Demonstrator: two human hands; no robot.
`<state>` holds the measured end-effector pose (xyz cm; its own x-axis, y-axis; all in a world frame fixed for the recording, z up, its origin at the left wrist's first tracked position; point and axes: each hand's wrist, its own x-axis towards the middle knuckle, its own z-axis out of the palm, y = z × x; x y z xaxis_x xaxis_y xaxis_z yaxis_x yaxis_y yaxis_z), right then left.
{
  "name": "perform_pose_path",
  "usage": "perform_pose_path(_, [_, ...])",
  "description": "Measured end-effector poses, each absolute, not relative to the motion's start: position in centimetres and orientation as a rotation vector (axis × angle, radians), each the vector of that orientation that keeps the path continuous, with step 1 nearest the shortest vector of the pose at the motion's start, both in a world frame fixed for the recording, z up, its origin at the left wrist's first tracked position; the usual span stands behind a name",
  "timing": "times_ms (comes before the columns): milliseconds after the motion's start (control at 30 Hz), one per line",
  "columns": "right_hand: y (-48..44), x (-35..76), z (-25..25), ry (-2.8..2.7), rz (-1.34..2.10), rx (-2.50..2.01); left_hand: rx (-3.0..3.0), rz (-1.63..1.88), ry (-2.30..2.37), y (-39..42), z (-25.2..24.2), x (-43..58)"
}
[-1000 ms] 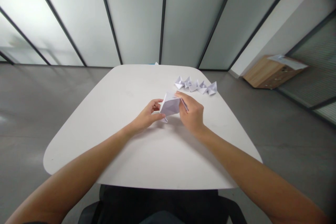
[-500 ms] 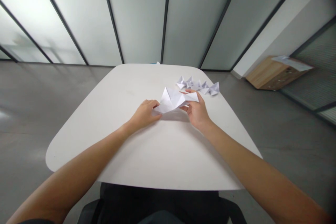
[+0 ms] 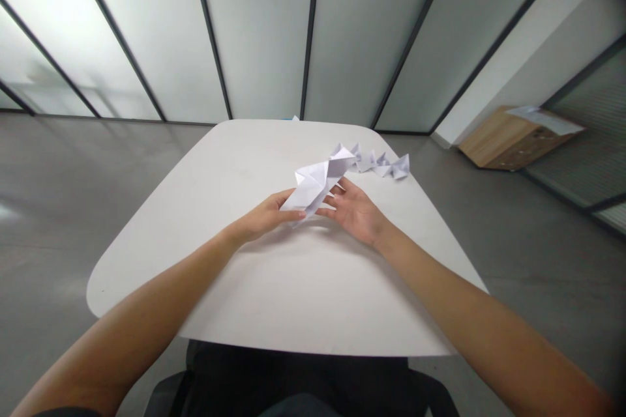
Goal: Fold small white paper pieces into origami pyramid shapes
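Note:
Above the middle of the table, my left hand [image 3: 268, 214] pinches the lower left end of a folded white paper [image 3: 315, 184], thumb on the near side. The paper tilts, its upper right end raised and its points and flaps standing out. My right hand [image 3: 356, 210] is just right of it, palm turned up and fingers spread, the fingertips close to the paper's underside. Whether those fingertips touch the paper is hard to see. Behind the right hand, several small folded paper pieces [image 3: 383, 164] stand in a row, the leftmost partly covered by the held paper.
The white table [image 3: 313, 293] has rounded corners, with a dark chair [image 3: 293, 374] at its near edge. Frosted glass panels [image 3: 264, 32] stand beyond it. A wooden cabinet [image 3: 503, 140] sits on the floor at the right.
The folded paper has turned, its right end swinging up and away from me. My right hand has let go of that end and opened beneath it; my left hand keeps its hold.

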<state>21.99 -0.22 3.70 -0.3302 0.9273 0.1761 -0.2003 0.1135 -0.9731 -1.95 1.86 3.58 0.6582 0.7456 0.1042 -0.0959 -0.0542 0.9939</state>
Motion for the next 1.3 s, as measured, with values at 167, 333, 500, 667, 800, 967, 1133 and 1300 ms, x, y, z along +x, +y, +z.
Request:
perform_pose_path(167, [0.1, 21.8, 3.0, -1.333, 1.441, -0.784, 1.376, 0.637, 0.435, 2.0, 3.2, -2.0])
perform_pose_path(333, [0.3, 21.6, 2.4, -1.227, 1.48, -0.785, 1.415, 0.515, 0.39, 1.7, 3.3, -2.0])
perform_pose_path(500, [0.2, 21.6, 2.3, -1.159, 1.514, -0.788, 1.436, 0.496, 0.403, 1.7, 3.1, -2.1])
perform_pose_path(667, [-0.3, 21.1, 2.5, -1.214, 1.64, -0.807, 1.34, 0.623, 0.517, 1.6, 2.7, -1.7])
perform_pose_path(800, [-0.5, 20.3, 2.3, -1.228, 1.64, -0.852, 1.225, 0.715, 0.61, 1.4, 2.8, -1.1])
perform_pose_path(967, [-0.3, 20.4, 2.2, -1.104, 1.583, -0.816, 1.08, 0.874, 0.634, 1.4, 3.1, -0.9])
perform_pose_path(1133, [0.1, 21.0, 2.5, -1.056, 1.461, -0.847, 1.03, 1.062, 0.688, 2.2, 2.6, -1.0])
perform_pose_path(1300, [0.4, 21.0, 1.9, -1.085, 1.335, -0.914, 1.071, 1.188, 0.766, 3.0, 2.0, -1.0])
